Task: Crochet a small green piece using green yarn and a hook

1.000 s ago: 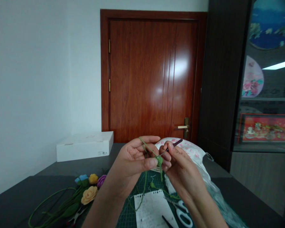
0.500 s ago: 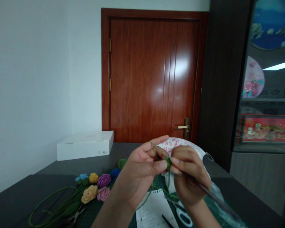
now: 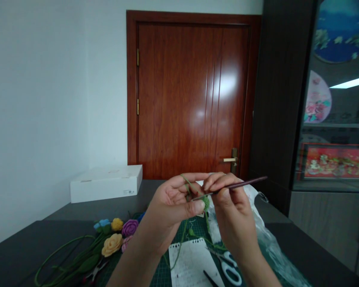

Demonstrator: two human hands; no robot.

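Between the thumb and fingers of my left hand (image 3: 173,203) is a small green crochet piece (image 3: 206,203), with green yarn (image 3: 186,182) looped over the raised index finger and trailing down toward the table. My right hand (image 3: 231,203) grips a crochet hook (image 3: 248,182) with a dark purple handle. Its thin metal shaft points left and lies at the top of the green piece, near my left thumb. Whether the tip is caught in a stitch is too small to tell.
Crocheted flowers (image 3: 112,244) on green stems lie at the left beside pliers (image 3: 95,272). A spiral notepad (image 3: 194,261), a black pen (image 3: 210,278) and white-handled scissors (image 3: 231,273) rest on a green cutting mat (image 3: 160,271). Behind stand a white box (image 3: 106,185) and plastic bags (image 3: 275,251).
My right hand has turned, so the hook's handle now points up and right instead of down and right. My left hand has shifted slightly left with the green piece.
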